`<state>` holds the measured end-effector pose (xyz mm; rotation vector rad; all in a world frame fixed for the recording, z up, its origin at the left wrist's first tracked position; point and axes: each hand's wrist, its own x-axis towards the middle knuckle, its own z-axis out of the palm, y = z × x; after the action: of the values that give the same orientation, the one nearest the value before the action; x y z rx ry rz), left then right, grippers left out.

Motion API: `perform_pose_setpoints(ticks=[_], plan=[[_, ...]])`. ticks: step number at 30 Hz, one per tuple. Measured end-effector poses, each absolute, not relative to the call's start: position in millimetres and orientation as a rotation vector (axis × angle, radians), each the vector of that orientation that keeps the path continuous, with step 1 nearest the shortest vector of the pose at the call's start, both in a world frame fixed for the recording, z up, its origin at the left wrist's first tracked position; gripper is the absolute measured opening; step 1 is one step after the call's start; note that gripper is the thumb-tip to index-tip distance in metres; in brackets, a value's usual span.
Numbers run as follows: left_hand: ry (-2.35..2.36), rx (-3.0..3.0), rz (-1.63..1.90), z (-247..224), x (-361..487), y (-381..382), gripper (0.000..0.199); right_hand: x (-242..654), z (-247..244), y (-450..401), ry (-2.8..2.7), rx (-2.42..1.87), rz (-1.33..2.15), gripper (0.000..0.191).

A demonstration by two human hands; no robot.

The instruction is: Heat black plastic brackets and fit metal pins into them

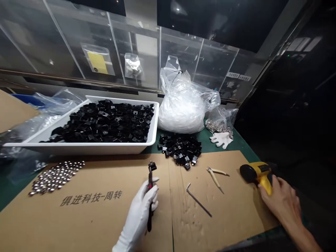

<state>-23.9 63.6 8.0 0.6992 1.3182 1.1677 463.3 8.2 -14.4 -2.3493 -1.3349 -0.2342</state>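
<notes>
My left hand (140, 206), in a white glove, is closed around a pair of pliers (149, 220) with dark handles. At the jaws' tip is a small black part (152, 166) with a bit of metal on top. Off to the right, my bare right hand (283, 197) has its fingers wrapped round the grip of a yellow-and-black power drill (262, 170). Between the hands a hex key (199, 201) and pale-handled pliers (216, 176) lie on the cardboard sheet (105, 227).
Behind the cardboard stands a white tray (105, 148) full of black parts. A pile of black parts (181, 148) sits right of it. Silver domed pieces (56, 176) lie at left. A plastic bag (181, 108), a bag of metal pieces (220, 124) and a white glove (222, 139) are at the back.
</notes>
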Motion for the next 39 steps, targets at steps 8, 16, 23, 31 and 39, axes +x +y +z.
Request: perform_pose_setpoints(ticks=[8,16,23,31,39], plan=[[0.830,0.388,1.031,9.6,-16.3,49.8,0.051,292.2,-14.9,10.9,-2.079,-1.710,0.217,0.035],[0.869,0.646,0.968,5.9,-24.9,23.4,0.044,233.7,-41.4,18.8,-2.122,-1.720,0.355,0.023],[1.109,1.209,0.847,-4.0,-35.3,17.5,0.039,241.1,-36.3,12.8,-1.992,-1.803,0.486,0.024],[1.365,1.855,0.696,4.3,-31.0,24.5,0.023,230.1,-11.0,2.2,-1.669,-1.708,0.744,0.033],[1.402,1.980,0.599,2.1,-19.5,23.1,0.014,213.4,32.3,-4.7,-1.464,-1.430,1.003,0.027]])
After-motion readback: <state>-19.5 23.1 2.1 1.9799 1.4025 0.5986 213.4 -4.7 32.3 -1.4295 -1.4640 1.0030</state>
